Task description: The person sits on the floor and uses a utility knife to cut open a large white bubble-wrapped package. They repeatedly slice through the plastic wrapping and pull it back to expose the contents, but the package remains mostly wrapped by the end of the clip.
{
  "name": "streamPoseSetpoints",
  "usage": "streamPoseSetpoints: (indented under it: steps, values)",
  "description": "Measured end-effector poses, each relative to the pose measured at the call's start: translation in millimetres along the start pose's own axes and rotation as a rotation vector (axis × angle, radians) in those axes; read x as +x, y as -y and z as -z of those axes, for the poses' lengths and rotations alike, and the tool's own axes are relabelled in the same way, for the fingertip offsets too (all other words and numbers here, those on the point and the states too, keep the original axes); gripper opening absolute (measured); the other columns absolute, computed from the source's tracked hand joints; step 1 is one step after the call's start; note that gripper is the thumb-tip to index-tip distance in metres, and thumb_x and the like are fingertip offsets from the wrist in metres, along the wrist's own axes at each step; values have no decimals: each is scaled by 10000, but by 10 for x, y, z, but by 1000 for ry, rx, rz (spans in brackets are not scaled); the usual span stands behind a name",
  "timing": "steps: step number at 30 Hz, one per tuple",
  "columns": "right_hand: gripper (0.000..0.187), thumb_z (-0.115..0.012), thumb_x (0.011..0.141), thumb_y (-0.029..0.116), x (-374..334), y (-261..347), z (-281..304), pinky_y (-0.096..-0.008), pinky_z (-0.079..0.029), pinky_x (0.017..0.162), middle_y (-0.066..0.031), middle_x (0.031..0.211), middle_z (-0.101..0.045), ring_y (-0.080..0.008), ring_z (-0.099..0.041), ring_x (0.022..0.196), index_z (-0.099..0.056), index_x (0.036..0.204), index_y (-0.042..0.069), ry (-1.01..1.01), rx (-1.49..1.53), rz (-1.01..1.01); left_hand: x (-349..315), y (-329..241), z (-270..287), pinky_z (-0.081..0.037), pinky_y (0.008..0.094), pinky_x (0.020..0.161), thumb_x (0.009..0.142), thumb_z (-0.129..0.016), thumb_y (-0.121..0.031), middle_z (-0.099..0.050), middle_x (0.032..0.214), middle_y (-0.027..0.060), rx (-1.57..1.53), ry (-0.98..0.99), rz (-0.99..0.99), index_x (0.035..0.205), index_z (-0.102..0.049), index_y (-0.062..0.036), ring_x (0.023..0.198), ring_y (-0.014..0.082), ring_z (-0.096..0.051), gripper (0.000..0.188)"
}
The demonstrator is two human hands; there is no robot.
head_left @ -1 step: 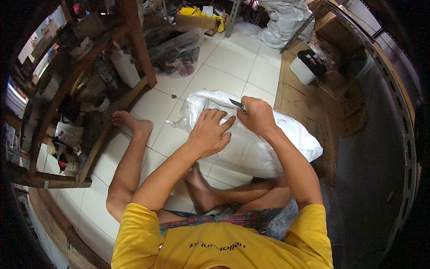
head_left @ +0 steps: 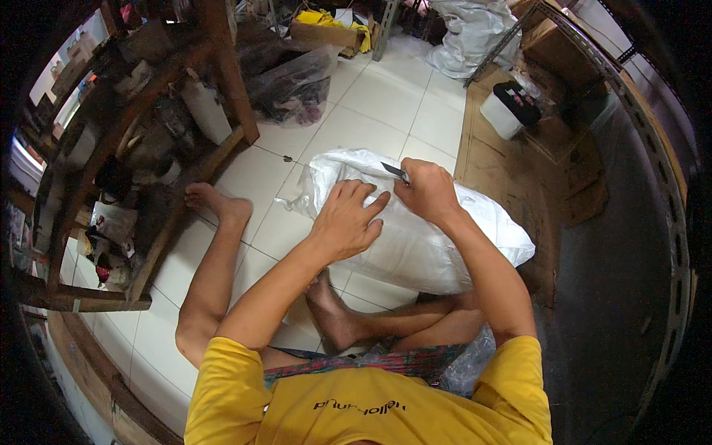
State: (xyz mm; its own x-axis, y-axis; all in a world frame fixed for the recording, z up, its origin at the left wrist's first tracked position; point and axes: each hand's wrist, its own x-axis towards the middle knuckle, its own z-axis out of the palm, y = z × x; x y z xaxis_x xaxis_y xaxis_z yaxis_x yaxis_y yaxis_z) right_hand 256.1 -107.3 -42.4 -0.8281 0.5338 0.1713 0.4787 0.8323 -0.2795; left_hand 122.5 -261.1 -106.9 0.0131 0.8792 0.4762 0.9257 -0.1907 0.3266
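A stuffed white plastic woven sack (head_left: pixel 493 230) lies on the tiles in front of my folded leg. My left hand (head_left: pixel 348 219) rests on its upper side, palm down, fingers spread and somewhat bent. Just to the right, my right hand (head_left: pixel 426 187) is closed around a cutter knife (head_left: pixel 395 172). Its dark blade sticks out to the left, above the far part of the sack. Most of the knife's handle is hidden in my fist. From here I cannot tell whether the blade touches the sack.
On the left stands a wooden shelf (head_left: pixel 241 96) crowded with goods. Flattened cardboard (head_left: pixel 493 159) covers floor at the right, with a white tub with a black top (head_left: pixel 504 119) on it. Farther back are a clear plastic bag (head_left: pixel 297 85) and white sacks (head_left: pixel 475 37).
My right hand and the cutter knife have shifted very slightly to the right. My left hand and the sack have stayed in place.
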Motion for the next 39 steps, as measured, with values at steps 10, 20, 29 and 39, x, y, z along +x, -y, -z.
streamPoseSetpoints:
  steps: [10,20,29,39]
  values:
    - [226,-739,839,194,24,-203,-71,-444,-502,663,-193,745,-649,-349,-640,703,-617,844,4,-3,188,-96,70,-72,6,-386,496,1031,817,-694,-275,-570,1223,167,31,-55,19,1200,-664,-66,1172,345,-494,437]
    - [182,-672,942,175,-194,-378,599,-344,-525,741,-148,887,-703,-230,-652,793,-669,977,-4,18,525,-61,380,-23,-140,-449,440,960,815,-659,-270,-727,1010,89,-375,75,466,942,-772,-85,1034,325,-614,251]
    - [136,-649,948,93,-293,-316,232,-413,-515,830,-149,947,-657,-336,-635,905,-700,1062,40,240,308,323,403,15,-76,-464,425,982,815,-577,-145,-702,1096,135,-420,189,419,941,-735,-39,1073,350,-599,228]
    - [198,-650,935,122,-521,-396,172,-426,-520,854,-171,1013,-663,-347,-644,968,-671,1118,49,206,468,113,446,109,-20,-393,431,1053,827,-575,-156,-628,1223,121,-321,440,364,1063,-686,-74,1189,351,-508,274]
